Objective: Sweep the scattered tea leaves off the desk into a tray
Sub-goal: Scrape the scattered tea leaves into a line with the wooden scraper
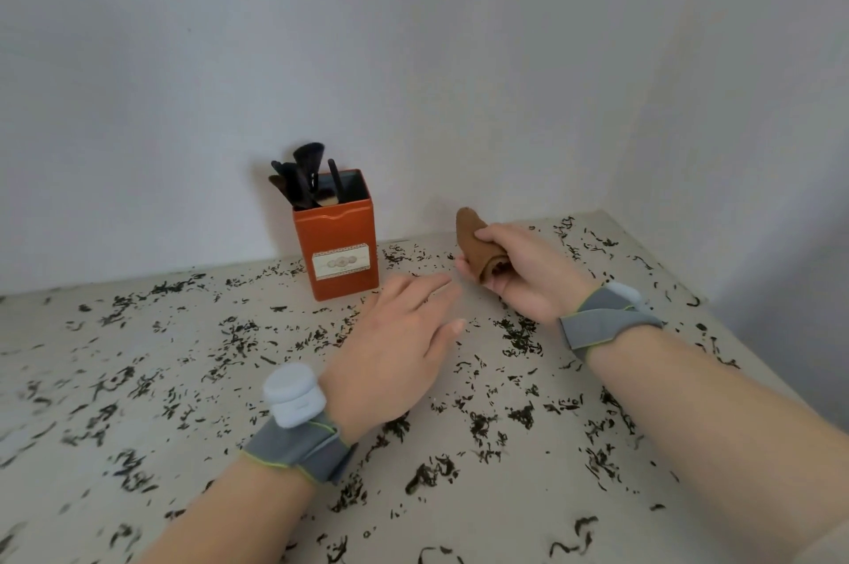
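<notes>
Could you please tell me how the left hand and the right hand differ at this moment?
The left hand is open, fingers fairly straight; the right hand curls round a rolled brown cloth. The left hand sits nearer the camera; the right hand is farther back. Both wear grey wrist straps.

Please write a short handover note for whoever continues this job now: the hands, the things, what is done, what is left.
Left hand: open over the desk, holds nothing.
Right hand: grips a rolled brown cloth, right of the orange tin that holds brushes.
Tea leaves: scattered all over the desk. No tray in view.
Done: no swept patch shows.
Left: all the sweeping.
</notes>
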